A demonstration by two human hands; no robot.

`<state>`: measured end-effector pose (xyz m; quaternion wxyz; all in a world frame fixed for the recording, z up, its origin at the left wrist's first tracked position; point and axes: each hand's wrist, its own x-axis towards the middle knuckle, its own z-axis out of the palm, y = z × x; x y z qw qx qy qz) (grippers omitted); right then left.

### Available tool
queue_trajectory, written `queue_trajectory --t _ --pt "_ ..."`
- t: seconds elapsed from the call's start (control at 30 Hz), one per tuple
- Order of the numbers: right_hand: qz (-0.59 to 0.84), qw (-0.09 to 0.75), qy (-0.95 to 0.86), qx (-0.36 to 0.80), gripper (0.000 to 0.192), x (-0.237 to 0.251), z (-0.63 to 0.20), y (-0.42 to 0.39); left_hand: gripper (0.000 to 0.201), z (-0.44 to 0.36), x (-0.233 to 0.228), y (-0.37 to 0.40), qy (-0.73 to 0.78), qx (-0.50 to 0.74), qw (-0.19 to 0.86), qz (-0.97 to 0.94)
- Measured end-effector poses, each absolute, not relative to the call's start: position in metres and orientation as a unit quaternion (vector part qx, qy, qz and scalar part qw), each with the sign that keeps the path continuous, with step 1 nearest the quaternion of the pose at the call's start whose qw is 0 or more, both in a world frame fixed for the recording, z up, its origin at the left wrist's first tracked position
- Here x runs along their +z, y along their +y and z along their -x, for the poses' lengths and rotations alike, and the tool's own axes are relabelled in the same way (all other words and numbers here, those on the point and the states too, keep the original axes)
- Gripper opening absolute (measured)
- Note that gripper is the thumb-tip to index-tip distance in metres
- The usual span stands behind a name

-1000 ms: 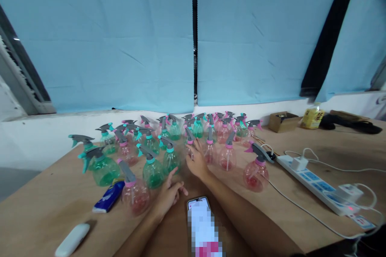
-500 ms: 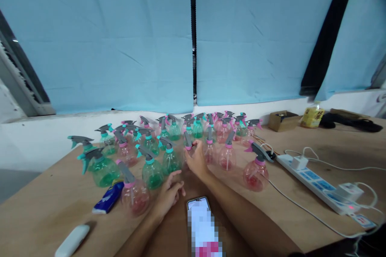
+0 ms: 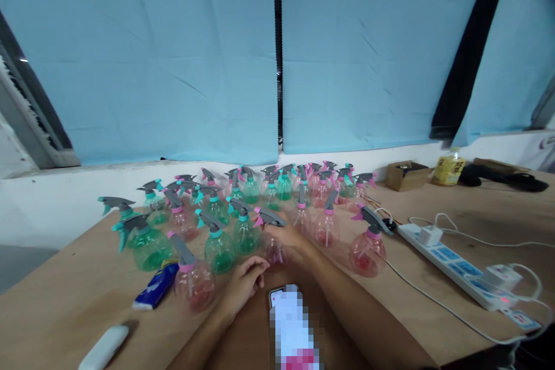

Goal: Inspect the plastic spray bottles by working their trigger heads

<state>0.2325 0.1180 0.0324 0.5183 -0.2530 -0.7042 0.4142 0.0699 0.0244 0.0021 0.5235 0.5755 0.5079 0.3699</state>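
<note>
My right hand [image 3: 286,233] is closed around the neck of a pink spray bottle [image 3: 276,253] with a grey and pink trigger head, which points left. Part of that hand is hidden behind the trigger head. My left hand [image 3: 246,284] is just left of this bottle's lower part, fingers loosely bent and holding nothing; I cannot tell whether its fingertips touch the bottle. Near the left hand stand a green spray bottle [image 3: 219,252] and another pink spray bottle [image 3: 195,287]. Below the hands lies a phone [image 3: 290,324] with a lit, blurred screen.
Several more pink and green spray bottles stand in rows toward the wall. A blue packet [image 3: 156,287] and a white rounded object [image 3: 104,348] lie at left. On the right are a power strip [image 3: 451,266] with cables, a cardboard box [image 3: 406,177] and a yellow-labelled bottle [image 3: 449,170].
The pink bottle in my right hand has come nearer, and its trigger head has turned to point left. My left hand's fingers have curled in and shifted slightly to the right.
</note>
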Motion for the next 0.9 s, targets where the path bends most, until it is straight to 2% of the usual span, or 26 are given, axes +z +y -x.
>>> queue_trajectory --t 0.13,0.3,0.57,0.9 --pt "0.207 0.432 -0.714 0.511 0.029 0.043 -0.238 0.112 0.036 -0.07 0.002 0.025 0.508 0.369 0.523 -0.577" --pt "0.213 0.46 -0.674 0.538 0.017 0.042 -0.241 0.109 0.038 -0.07 -0.002 0.027 0.508 0.368 0.521 -0.579" --pt "0.22 0.466 -0.69 0.508 0.028 0.043 -0.244 0.11 0.036 -0.067 -0.006 0.03 0.498 0.359 0.515 -0.598" --pt "0.228 0.475 -0.683 0.507 0.021 0.039 -0.242 0.109 0.036 -0.07 0.0 0.026 0.501 0.357 0.519 -0.593"
